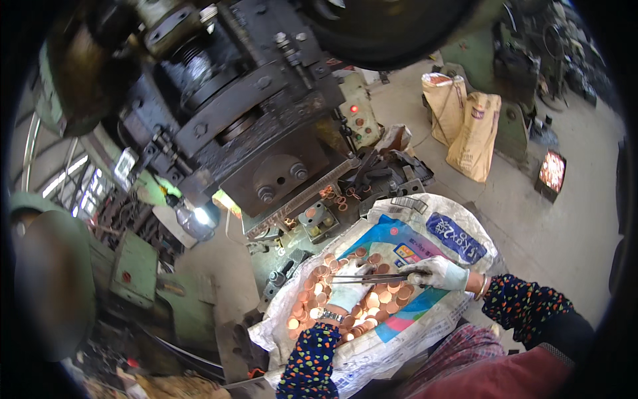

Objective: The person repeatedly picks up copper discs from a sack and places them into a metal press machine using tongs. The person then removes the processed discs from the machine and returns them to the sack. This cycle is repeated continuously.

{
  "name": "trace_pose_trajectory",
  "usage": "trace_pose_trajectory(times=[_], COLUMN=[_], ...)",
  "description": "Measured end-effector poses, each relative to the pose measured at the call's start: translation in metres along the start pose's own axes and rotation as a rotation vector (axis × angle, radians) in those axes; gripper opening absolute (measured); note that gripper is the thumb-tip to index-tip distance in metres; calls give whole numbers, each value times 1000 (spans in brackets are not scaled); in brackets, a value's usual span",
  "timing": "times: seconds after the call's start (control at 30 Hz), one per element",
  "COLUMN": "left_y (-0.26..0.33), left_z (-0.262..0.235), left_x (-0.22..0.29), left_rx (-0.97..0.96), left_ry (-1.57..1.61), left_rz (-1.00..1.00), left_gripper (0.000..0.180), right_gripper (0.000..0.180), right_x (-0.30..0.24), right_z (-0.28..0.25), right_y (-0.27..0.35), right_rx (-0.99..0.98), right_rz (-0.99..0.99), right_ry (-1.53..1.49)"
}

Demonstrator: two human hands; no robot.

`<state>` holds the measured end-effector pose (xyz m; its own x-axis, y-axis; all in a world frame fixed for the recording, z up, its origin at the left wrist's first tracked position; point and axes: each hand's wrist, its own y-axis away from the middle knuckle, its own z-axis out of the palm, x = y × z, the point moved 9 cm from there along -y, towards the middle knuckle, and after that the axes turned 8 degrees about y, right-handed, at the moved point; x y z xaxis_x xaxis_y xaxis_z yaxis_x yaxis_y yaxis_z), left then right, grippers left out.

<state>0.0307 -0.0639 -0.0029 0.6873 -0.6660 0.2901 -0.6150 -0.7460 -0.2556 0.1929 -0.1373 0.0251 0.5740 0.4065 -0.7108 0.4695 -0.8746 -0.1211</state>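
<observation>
A heap of round copper discs (312, 299) lies on a white printed woven sack (458, 226) spread in front of me. My left hand (349, 290), in a pale glove, reaches into the heap; its fingertips are lost among the discs, so its grip does not show. Gloved too, my right hand (440, 273) is closed around the rear end of long metal tweezers (379, 278). Their thin tips point left, crossing over my left hand, and no disc shows between them.
A dark, greasy press (266, 146) rises just beyond the sack, with a small die block (317, 219) and copper rings (341, 203) below it. A lit lamp (196, 216) hangs at left. Paper sacks (475, 136) and a box of shiny pieces (551, 174) stand at right.
</observation>
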Motion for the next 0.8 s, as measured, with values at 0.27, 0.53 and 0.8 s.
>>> trace_pose_trajectory(times=[0.27,0.53,0.8], left_y=[9,15,17], left_z=[-11,-20,-7], left_x=[-6,-19,-25], left_rx=[28,88,-121], left_ry=[18,198,119], left_rz=[-123,-237,-210], left_gripper=[25,29,49], right_gripper=[37,36,34], right_x=[9,13,6], right_z=[6,8,2], right_y=[5,2,1], right_rx=[143,145,165], right_rz=[-130,-121,-131], right_ry=[101,88,130])
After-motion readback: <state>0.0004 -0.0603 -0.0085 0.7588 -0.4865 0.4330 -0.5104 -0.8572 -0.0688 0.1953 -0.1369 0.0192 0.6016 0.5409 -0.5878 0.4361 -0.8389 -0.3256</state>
